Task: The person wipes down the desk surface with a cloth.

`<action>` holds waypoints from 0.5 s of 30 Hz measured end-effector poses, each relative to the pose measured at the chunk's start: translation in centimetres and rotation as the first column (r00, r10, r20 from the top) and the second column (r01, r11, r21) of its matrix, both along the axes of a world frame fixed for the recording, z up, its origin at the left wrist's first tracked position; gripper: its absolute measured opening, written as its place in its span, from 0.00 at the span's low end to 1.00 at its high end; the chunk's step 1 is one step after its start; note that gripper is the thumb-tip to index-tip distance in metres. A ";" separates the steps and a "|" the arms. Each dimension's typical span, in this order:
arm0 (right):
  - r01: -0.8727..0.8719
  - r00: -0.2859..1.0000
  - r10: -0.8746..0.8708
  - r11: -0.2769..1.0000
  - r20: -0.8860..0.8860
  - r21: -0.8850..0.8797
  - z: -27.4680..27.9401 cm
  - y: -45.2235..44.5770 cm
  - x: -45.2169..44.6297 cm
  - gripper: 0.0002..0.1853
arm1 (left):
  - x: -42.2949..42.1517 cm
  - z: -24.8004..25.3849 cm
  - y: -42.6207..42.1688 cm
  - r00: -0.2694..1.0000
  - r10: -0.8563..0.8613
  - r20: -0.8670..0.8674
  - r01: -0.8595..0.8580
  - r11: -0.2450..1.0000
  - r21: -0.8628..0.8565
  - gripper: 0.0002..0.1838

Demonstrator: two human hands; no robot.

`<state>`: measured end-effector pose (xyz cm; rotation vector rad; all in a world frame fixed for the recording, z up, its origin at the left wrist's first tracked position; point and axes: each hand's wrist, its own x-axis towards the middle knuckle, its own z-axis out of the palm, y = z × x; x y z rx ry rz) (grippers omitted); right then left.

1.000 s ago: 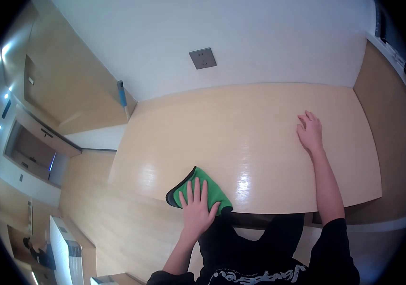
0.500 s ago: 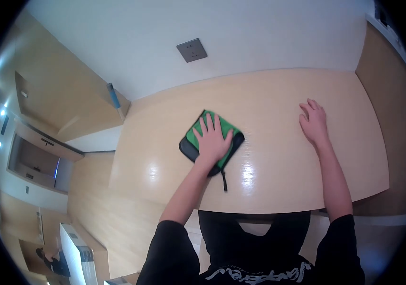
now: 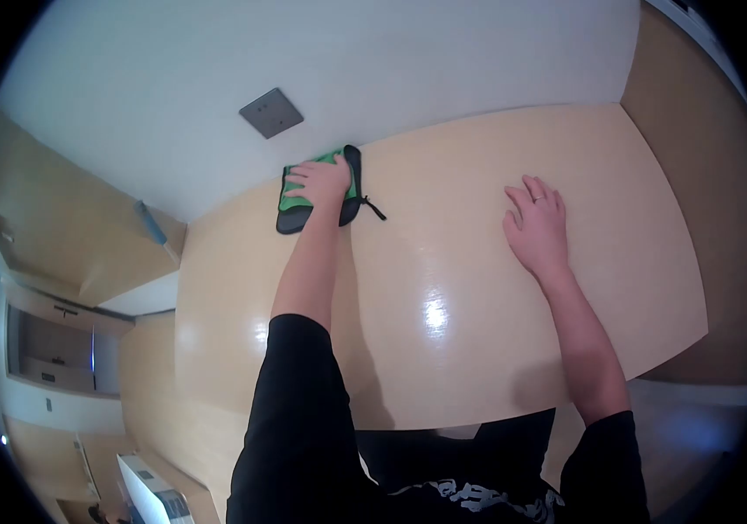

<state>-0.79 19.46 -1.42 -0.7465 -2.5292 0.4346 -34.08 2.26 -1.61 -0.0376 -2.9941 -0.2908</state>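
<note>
My left hand (image 3: 319,182) lies spread flat on a green cloth (image 3: 293,203) with dark edges and a short black strap. The cloth is at the far edge of the light wooden tabletop (image 3: 478,323), against the white wall. On the right side of the tabletop rests my right hand (image 3: 538,229), its fingers apart and slightly bent, a ring on one of them, holding nothing.
A grey wall socket (image 3: 271,113) is just above the cloth. To the left, a blue-handled tool (image 3: 152,225) leans near the table's corner. A wooden panel (image 3: 697,175) borders the right side. Part of a person (image 3: 98,513) shows at the lower left.
My left hand has slid with the cloth from the table's near edge to the far edge by the wall. My right hand stays resting on the table. The camera view has turned and shifted.
</note>
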 end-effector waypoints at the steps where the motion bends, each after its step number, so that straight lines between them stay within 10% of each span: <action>1: 0.013 1.000 -0.013 1.000 0.004 -0.003 -0.1 0.2 -0.1 0.20 | -0.1 -0.1 0.2 1.000 0.019 -0.001 -0.019 1.000 -0.013 0.49; 6: -0.016 0.996 0.020 0.999 -0.085 0.047 -0.3 0.3 -0.1 0.19 | 0.9 -0.5 -1.2 0.999 0.009 -0.032 -0.008 1.000 0.023 0.48; 15: -0.062 0.995 0.061 0.998 -0.073 -0.007 -0.6 0.9 -0.4 0.20 | 17.8 -1.7 -14.6 0.810 -0.568 -0.142 0.557 0.823 -0.112 0.39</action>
